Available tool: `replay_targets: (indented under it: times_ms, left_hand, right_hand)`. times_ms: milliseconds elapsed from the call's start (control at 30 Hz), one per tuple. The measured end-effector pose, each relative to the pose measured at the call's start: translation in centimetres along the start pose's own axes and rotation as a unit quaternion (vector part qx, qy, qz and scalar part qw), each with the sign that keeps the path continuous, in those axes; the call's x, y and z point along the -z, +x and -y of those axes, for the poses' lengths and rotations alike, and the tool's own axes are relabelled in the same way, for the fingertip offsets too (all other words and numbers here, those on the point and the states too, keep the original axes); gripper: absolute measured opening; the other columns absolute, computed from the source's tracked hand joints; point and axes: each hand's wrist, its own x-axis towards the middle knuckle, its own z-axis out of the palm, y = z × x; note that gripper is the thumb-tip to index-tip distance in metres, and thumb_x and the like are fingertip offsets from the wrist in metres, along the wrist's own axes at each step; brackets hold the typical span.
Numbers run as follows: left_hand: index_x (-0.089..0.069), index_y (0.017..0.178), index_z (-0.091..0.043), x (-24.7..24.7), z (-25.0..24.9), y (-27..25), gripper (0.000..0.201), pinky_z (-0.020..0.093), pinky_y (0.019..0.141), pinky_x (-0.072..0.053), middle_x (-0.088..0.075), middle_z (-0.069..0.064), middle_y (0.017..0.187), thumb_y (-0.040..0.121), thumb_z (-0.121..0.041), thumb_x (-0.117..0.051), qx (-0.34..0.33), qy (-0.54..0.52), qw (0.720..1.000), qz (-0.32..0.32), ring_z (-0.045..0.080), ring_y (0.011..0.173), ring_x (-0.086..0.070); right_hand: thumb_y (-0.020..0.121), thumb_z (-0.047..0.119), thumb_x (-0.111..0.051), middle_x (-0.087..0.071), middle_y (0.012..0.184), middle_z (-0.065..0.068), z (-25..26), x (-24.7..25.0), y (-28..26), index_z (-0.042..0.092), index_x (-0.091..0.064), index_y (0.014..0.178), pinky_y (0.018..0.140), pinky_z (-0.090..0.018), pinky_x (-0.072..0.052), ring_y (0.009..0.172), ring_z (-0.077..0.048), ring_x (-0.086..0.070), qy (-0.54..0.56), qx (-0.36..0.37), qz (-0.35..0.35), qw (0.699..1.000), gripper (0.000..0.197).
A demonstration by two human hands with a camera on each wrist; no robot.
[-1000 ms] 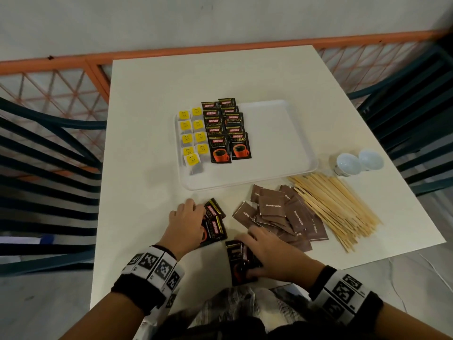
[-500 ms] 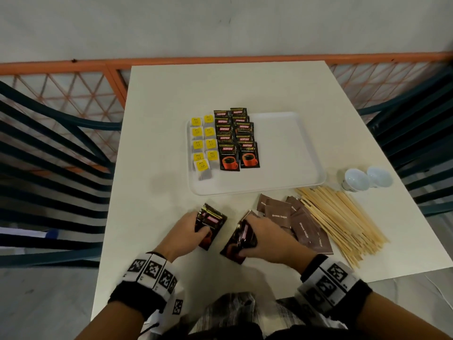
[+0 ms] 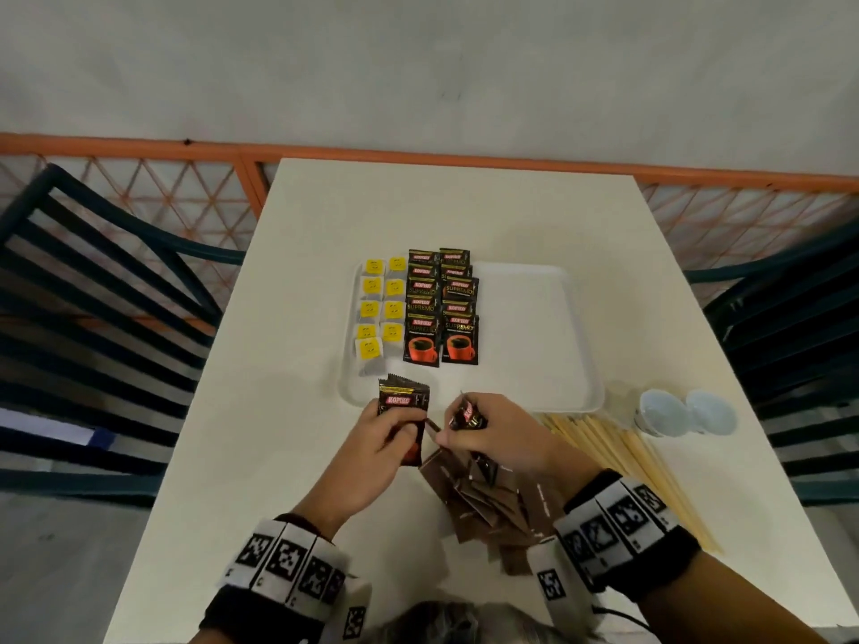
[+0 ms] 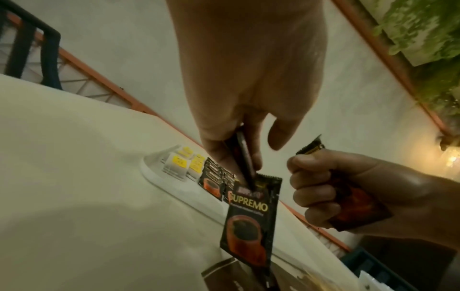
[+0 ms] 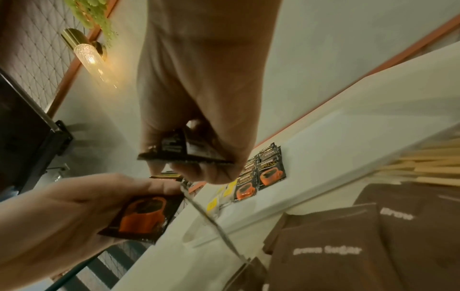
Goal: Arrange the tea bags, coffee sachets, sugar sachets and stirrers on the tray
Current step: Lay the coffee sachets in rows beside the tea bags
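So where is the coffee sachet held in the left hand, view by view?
Head: left of centre, coffee sachet upright in the left hand.
Left wrist: centre, hanging from the fingers.
Right wrist: lower left, cup picture facing the camera.
Shared landmark: sachet rows on the tray.

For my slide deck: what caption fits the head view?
Both hands hold coffee sachets above the table, near a half-filled tray.

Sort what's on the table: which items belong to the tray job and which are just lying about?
Job: tray, tea bags, coffee sachets on it and in left hand and right hand, sugar sachets, stirrers.
Lying about: two white cups, chairs.
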Motion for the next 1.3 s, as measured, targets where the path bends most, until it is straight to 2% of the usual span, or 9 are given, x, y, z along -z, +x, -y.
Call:
replay_targets:
  times_ms: [200, 333, 533, 667, 767, 900, 1000, 1133, 1300]
  left_hand:
    - [-0.065, 0.102, -0.011, -2.7, 0.1, -0.1, 0.021, 0.027, 0.086, -0.046, -0.048, 0.003, 0.11, 0.089, -0.025, -0.056, 0.095, 0.126, 0.984, -0.081, 0.019, 0.089, -0.057]
    - [-0.065, 0.096, -0.012, -5.1, -0.1, -0.1, 0.032, 0.03, 0.088, -0.046, -0.042, -0.001, 0.101, 0.085, -0.041, -0.058, 0.161, 0.13, 0.975, -0.078, 0.017, 0.085, -0.053]
    - [-0.06, 0.102, -0.007, -7.2, -0.1, 0.9, 0.031, 0.023, 0.085, -0.04, -0.039, 0.001, 0.103, 0.076, -0.019, -0.072, 0.203, 0.061, 0.961, -0.178, 0.016, 0.084, -0.046]
    - [-0.054, 0.076, -0.019, -7.7, -0.2, 1.2, 0.016, 0.028, 0.077, -0.042, -0.05, -0.003, 0.08, 0.078, -0.015, -0.069, 0.195, 0.001, 0.961, -0.196, 0.019, 0.083, -0.05]
    - [-0.053, 0.072, -0.018, -7.2, 0.0, 0.5, 0.016, 0.037, 0.071, -0.048, -0.062, 0.005, 0.078, 0.084, -0.015, -0.064, 0.185, -0.102, 0.954, -0.212, 0.024, 0.078, -0.06]
    - [-0.053, 0.092, -0.023, -5.3, -0.2, -0.2, 0.016, 0.016, 0.071, -0.053, -0.064, -0.009, 0.09, 0.088, -0.008, -0.058, 0.152, -0.178, 0.948, -0.218, 0.004, 0.084, -0.063]
    - [-0.043, 0.114, -0.027, -4.2, -0.3, -0.1, 0.038, 0.016, 0.076, -0.053, -0.06, -0.017, 0.101, 0.089, 0.0, -0.052, 0.088, -0.17, 0.96, -0.203, -0.002, 0.091, -0.064]
    - [-0.053, 0.1, -0.032, -3.2, -0.7, 0.7, 0.031, 0.024, 0.083, -0.052, -0.053, -0.01, 0.104, 0.09, -0.003, -0.05, 0.0, -0.045, 0.985, -0.169, 0.006, 0.099, -0.058]
    - [-0.064, 0.096, -0.025, -2.1, -0.7, 1.7, 0.014, 0.023, 0.083, -0.049, -0.055, -0.001, 0.103, 0.092, -0.018, -0.052, 0.053, -0.086, 0.989, -0.107, 0.012, 0.097, -0.057]
  right_hand:
    - [0.077, 0.032, -0.071, -0.056, 0.078, 0.01, -3.7, 2.3, 1.0, 0.021, -0.053, 0.09, 0.062, -0.016, -0.038, 0.078, -0.012, -0.056, -0.07, -0.036, -0.077, 0.994, 0.024]
    - [0.075, 0.036, -0.071, -0.053, 0.083, 0.003, -5.1, 1.7, 1.3, 0.017, -0.05, 0.092, 0.057, -0.018, -0.035, 0.077, -0.014, -0.05, -0.166, -0.022, -0.034, 0.985, 0.033]
    - [0.075, 0.033, -0.073, -0.061, 0.109, -0.007, -5.2, 0.5, 2.7, 0.011, -0.053, 0.112, 0.083, -0.031, -0.046, 0.099, -0.023, -0.058, -0.179, 0.011, 0.028, 0.983, 0.048]
    - [0.076, 0.03, -0.073, -0.063, 0.101, -0.003, -5.1, 1.2, 2.7, 0.011, -0.056, 0.108, 0.077, -0.025, -0.048, 0.093, -0.018, -0.061, -0.108, 0.015, 0.039, 0.993, 0.04]
    - [0.091, 0.023, -0.053, -0.062, 0.095, -0.003, -4.8, 1.4, 2.4, 0.012, -0.054, 0.119, 0.071, -0.02, -0.046, 0.081, -0.011, -0.056, 0.022, -0.031, 0.028, 0.999, 0.03]
    - [0.096, 0.015, -0.034, -0.057, 0.08, -0.005, -4.6, 2.4, 2.5, 0.009, -0.055, 0.119, 0.064, -0.024, -0.039, 0.069, -0.015, -0.051, 0.361, -0.114, 0.015, 0.925, 0.031]
    - [0.098, 0.021, -0.031, -0.067, 0.091, -0.002, -4.1, 3.1, 2.5, 0.013, -0.063, 0.115, 0.069, -0.029, -0.051, 0.082, -0.018, -0.061, 0.374, -0.088, 0.024, 0.923, 0.037]
    - [0.099, 0.022, -0.035, -0.065, 0.109, -0.01, -2.5, 2.5, 3.1, 0.014, -0.059, 0.122, 0.082, -0.037, -0.052, 0.095, -0.023, -0.064, 0.386, -0.055, 0.029, 0.92, 0.035]
    - [0.096, 0.019, -0.046, -0.069, 0.106, -0.014, -1.4, 0.7, 3.8, 0.012, -0.061, 0.113, 0.087, -0.043, -0.053, 0.099, -0.029, -0.067, 0.345, -0.013, -0.011, 0.939, 0.024]
